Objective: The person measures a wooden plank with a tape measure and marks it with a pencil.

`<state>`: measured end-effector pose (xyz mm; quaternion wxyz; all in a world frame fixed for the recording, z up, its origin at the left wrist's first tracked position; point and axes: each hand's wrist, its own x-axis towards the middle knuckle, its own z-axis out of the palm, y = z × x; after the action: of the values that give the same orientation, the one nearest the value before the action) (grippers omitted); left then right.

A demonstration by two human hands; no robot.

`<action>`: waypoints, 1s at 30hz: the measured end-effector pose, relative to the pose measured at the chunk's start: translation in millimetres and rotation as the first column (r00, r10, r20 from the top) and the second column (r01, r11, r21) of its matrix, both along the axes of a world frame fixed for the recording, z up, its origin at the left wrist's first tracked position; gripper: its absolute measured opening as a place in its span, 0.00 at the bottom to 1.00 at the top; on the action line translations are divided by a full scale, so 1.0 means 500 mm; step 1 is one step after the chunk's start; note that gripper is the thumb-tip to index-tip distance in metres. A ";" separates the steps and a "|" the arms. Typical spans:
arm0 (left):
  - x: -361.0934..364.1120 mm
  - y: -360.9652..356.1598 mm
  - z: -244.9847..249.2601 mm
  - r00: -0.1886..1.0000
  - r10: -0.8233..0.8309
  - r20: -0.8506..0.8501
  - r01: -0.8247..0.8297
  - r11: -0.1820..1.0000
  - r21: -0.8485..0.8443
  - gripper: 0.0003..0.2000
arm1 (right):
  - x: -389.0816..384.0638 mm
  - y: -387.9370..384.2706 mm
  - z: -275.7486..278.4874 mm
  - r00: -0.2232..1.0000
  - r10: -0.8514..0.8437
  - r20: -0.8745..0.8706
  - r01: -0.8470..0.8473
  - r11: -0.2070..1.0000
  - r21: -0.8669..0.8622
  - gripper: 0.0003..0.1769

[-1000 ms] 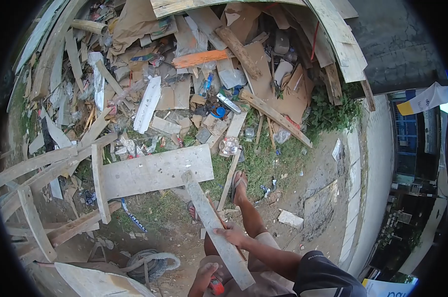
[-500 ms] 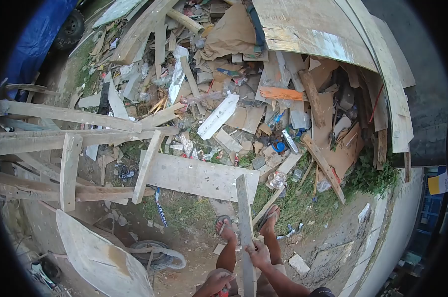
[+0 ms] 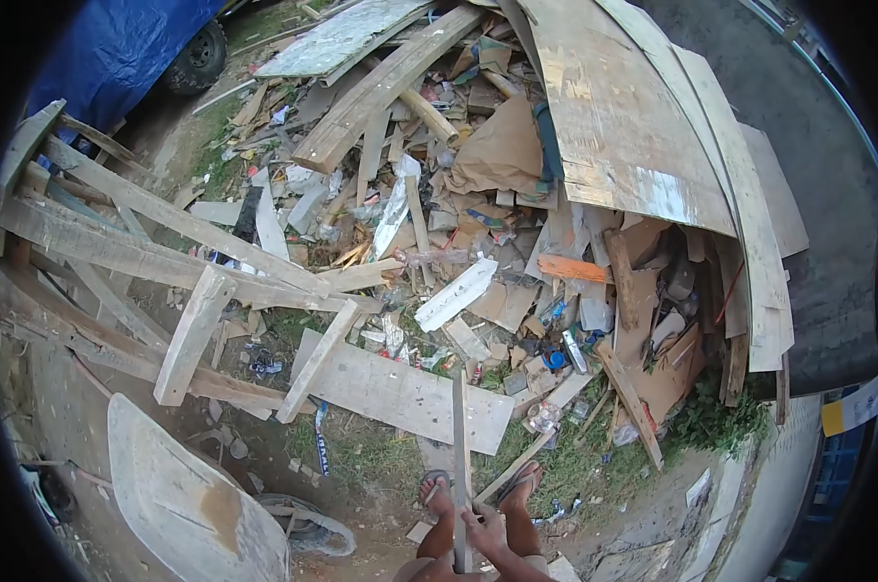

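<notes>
My right hand (image 3: 485,532) is closed around a long, narrow wooden plank (image 3: 460,436), which stands on edge between my legs and points away from me. The thumb and fingers wrap the plank's right side. At the bottom edge of the view, only a part of my left hand (image 3: 437,572) shows, close to the plank's lower end. Its fingers are cut off by the frame, so what it holds is hidden. Ahead of my sandalled feet, a wide pale board (image 3: 400,388) lies flat on the grass.
A heap of scrap wood, cardboard and rubbish (image 3: 497,233) spreads ahead, with large plywood sheets (image 3: 643,126) over its right side. A timber frame (image 3: 158,252) stands left. A wheelbarrow (image 3: 167,485) is at lower left. A blue tarp (image 3: 119,48) hangs by a vehicle wheel (image 3: 198,58).
The view has tilted up, so the scene sits lower. The plank has turned more onto its edge. My left hand, earlier closed around something red, has sunk mostly out of view.
</notes>
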<state>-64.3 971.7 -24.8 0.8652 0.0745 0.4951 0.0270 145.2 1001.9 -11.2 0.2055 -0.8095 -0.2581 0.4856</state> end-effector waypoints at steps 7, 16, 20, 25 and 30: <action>0.008 0.053 0.096 0.989 0.031 0.147 -0.034 0.999 0.022 0.20 | 0.044 -0.006 0.058 0.996 0.041 -0.081 -0.026 0.984 0.176 0.16; 0.060 0.144 0.255 0.947 -0.022 0.321 -0.011 0.995 0.102 0.24 | 0.095 -0.062 0.207 0.962 0.205 0.181 -0.237 0.956 0.175 0.24; 0.098 0.219 0.458 0.918 0.136 0.371 -0.175 0.982 0.071 0.20 | 0.075 -0.083 0.329 0.979 0.189 0.078 -0.202 0.950 0.238 0.23; 0.083 0.177 0.184 0.913 0.073 0.402 -0.111 0.991 0.071 0.22 | 0.067 -0.091 0.491 0.967 0.231 -0.105 -0.186 0.927 0.324 0.21; 0.140 0.186 0.185 0.913 -0.062 0.404 -0.009 0.985 0.172 0.26 | 0.122 -0.090 0.598 0.946 0.323 -0.044 -0.290 0.896 0.336 0.18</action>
<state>6.0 1064.7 67.7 0.9402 0.1476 0.2985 0.0725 206.2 956.9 287.7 0.2693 -0.6888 -0.4483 0.5021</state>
